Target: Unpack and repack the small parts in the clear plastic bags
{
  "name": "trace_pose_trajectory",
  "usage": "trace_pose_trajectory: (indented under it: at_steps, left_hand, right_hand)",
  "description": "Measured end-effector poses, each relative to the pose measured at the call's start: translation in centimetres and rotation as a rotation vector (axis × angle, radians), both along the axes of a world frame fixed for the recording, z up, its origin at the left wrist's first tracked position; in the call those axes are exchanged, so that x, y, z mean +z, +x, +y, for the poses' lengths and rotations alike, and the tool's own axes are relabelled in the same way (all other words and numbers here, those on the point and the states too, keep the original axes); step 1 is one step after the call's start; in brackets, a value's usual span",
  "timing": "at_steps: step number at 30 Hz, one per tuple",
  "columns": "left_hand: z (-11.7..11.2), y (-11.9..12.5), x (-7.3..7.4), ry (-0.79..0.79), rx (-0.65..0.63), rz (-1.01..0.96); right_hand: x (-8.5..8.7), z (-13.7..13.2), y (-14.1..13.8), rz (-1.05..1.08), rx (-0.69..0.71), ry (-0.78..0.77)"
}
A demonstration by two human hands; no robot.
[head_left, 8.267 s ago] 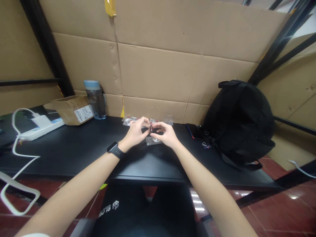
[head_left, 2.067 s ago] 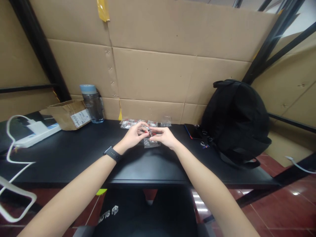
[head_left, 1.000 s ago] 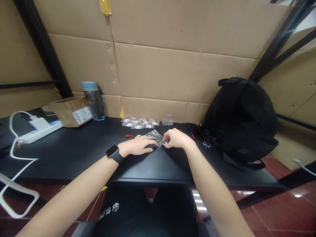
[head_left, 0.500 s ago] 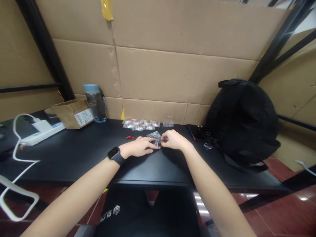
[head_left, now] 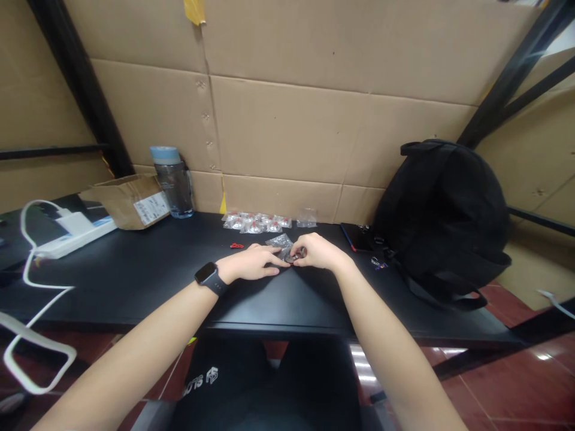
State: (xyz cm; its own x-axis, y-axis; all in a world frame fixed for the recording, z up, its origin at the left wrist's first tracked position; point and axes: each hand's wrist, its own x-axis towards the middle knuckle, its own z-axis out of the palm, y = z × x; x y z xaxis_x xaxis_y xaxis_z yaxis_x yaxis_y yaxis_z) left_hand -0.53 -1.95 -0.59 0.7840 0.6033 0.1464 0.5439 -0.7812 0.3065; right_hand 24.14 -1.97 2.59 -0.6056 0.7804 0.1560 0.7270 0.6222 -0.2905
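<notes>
A small clear plastic bag [head_left: 280, 240] lies on the black table between my hands. The fingers of my left hand [head_left: 255, 262] are stretched out and rest on the bag's near edge. My right hand [head_left: 313, 251] has its fingertips pinched on a small round metallic item [head_left: 293, 258] at the bag's mouth; its exact kind is too small to make out. Beyond my hands, several clear packets [head_left: 254, 223] with silvery and red contents sit in rows. A little red cord [head_left: 236, 245] lies to the left of the bag.
Another clear bag [head_left: 306, 217] lies at the back. A black backpack [head_left: 442, 221], a dark phone [head_left: 357, 237] and a keyring [head_left: 378, 263] are to the right. On the left stand a water bottle [head_left: 174, 185], a paper bag [head_left: 123, 203] and a white power strip [head_left: 76, 237].
My right fingers have shifted slightly, and the round metallic item now shows beneath them. My left hand stays nearly in place. The camera view has tilted slightly.
</notes>
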Motion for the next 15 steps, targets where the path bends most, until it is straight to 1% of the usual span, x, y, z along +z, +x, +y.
trace_pose_trajectory:
  at_steps: [5, 8, 11, 15]
  left_hand:
    - [0.4, -0.4, 0.1, -0.013, -0.054, -0.094]
    - [0.5, -0.6, 0.2, -0.049, -0.094, -0.138]
    - [0.6, -0.7, 0.2, -0.068, -0.099, -0.185]
    - [0.7, -0.7, 0.0, -0.066, -0.101, -0.183]
  right_hand:
    - [-0.1, -0.1, -0.5, 0.029, 0.01, 0.034]
    - [-0.5, -0.1, -0.7, 0.042, 0.014, 0.019]
    - [-0.8, 0.1, -0.9, 0.039, 0.029, -0.01]
    - [-1.4, 0.3, -1.5, 0.045, 0.018, 0.032]
